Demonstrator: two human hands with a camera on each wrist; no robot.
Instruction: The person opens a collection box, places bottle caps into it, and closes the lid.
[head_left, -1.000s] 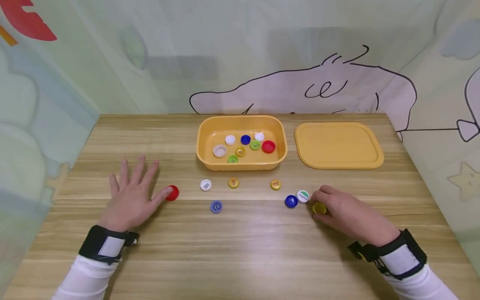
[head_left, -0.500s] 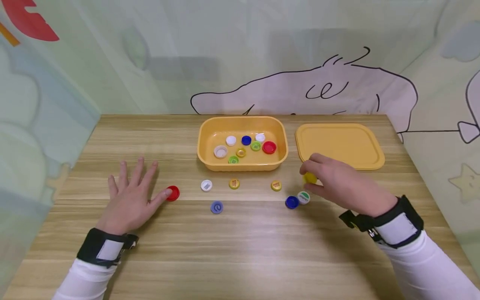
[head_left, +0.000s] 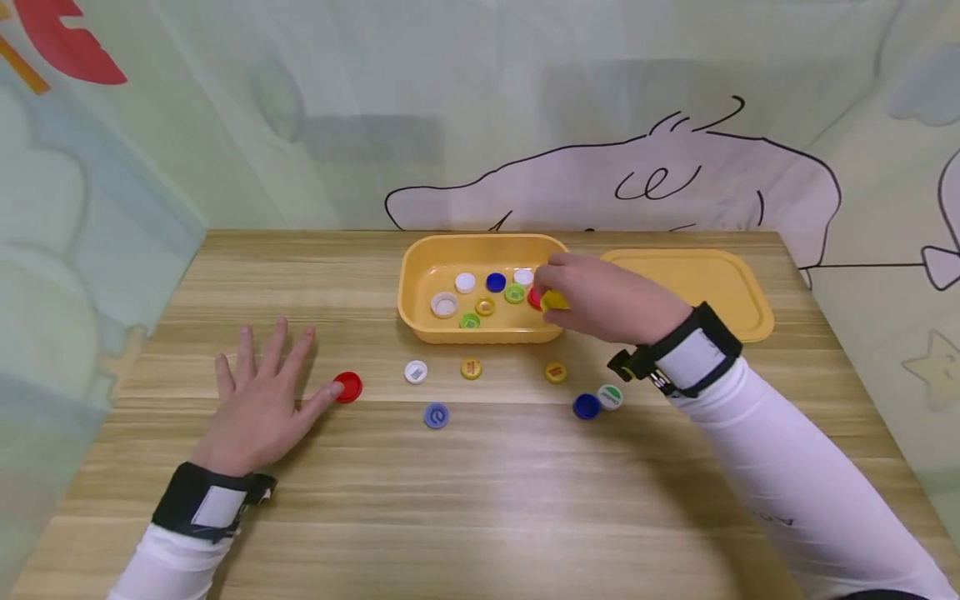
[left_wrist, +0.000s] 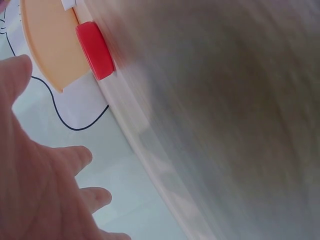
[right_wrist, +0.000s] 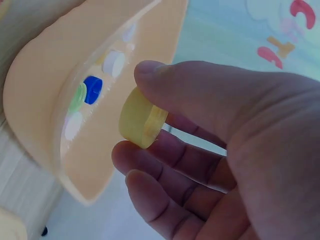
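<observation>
My right hand (head_left: pixel 607 298) is over the right end of an orange-yellow plastic box (head_left: pixel 480 335), pinching a yellow bottle cap (right_wrist: pixel 136 119) between thumb and fingers. Several caps lie in the box, among them a blue cap (head_left: pixel 496 282), a green cap (head_left: pixel 514 293) and a red one partly covered by my hand. On the left of the table my left hand (head_left: pixel 258 408) is spread, fingers straight. Its thumb is at the edge of a red cap (head_left: pixel 348 387); in the left wrist view the fingers appear apart from that cap.
A flat orange-yellow lid (head_left: pixel 697 279) lies right of the box, partly behind my right arm. In front of the box are a white cap (head_left: pixel 416 372), two yellow caps, a light blue cap (head_left: pixel 437 415), a dark blue cap (head_left: pixel 587 407) and a white-green cap (head_left: pixel 611 397).
My right hand has lifted the yellow cap off the table and carried it left and away from me to the box. The left hand has stayed in place.
</observation>
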